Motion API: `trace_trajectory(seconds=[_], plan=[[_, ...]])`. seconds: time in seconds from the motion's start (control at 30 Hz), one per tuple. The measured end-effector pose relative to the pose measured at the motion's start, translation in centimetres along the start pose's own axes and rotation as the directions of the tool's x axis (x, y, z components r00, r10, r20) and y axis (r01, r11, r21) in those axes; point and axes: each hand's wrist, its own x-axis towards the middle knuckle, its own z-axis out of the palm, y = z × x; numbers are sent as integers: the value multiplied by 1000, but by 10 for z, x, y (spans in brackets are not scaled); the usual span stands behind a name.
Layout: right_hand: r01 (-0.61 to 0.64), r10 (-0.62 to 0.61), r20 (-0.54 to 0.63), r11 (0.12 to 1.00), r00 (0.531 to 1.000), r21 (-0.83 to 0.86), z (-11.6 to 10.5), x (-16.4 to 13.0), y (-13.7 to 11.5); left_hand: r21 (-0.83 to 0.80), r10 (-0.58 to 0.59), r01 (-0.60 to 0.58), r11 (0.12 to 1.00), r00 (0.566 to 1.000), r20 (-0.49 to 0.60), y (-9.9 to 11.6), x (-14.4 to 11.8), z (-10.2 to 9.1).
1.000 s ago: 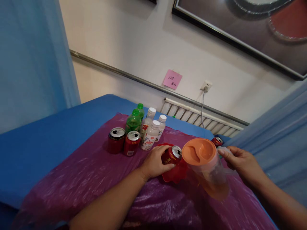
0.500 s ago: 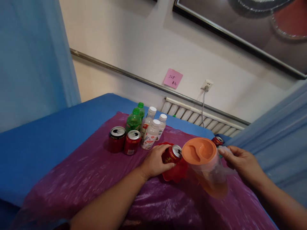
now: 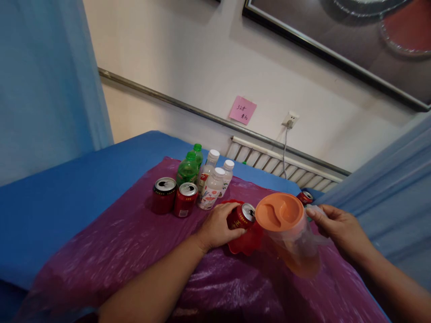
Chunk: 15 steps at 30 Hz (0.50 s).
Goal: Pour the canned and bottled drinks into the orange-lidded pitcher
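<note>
My left hand (image 3: 220, 226) is wrapped round a red drink can (image 3: 239, 220), opened at the top and tilted a little to the right. Under the can lies a red scalloped dish (image 3: 247, 242). A clear pitcher (image 3: 299, 251) with an orange lid (image 3: 280, 211) holds some amber liquid and leans left, its lid beside the can's top. My right hand (image 3: 336, 224) grips the pitcher by its pale handle, fingers closed. Whether any liquid flows between pitcher and can cannot be made out.
Two opened red cans (image 3: 185, 202) stand at the left, near green bottles (image 3: 187, 169) and white-capped bottles (image 3: 212, 193). Purple plastic sheeting (image 3: 134, 251) covers part of the blue surface (image 3: 84, 179). Another red can (image 3: 305, 197) lies behind the pitcher, by the radiator (image 3: 262, 154).
</note>
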Motion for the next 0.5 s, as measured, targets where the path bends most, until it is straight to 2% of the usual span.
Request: trace_trajectory(seconds=[0.5], plan=[[-34,35,-9,999,999,35,-1,-1,2,11,11,-11,1000,1000,2,-1,0,-1]])
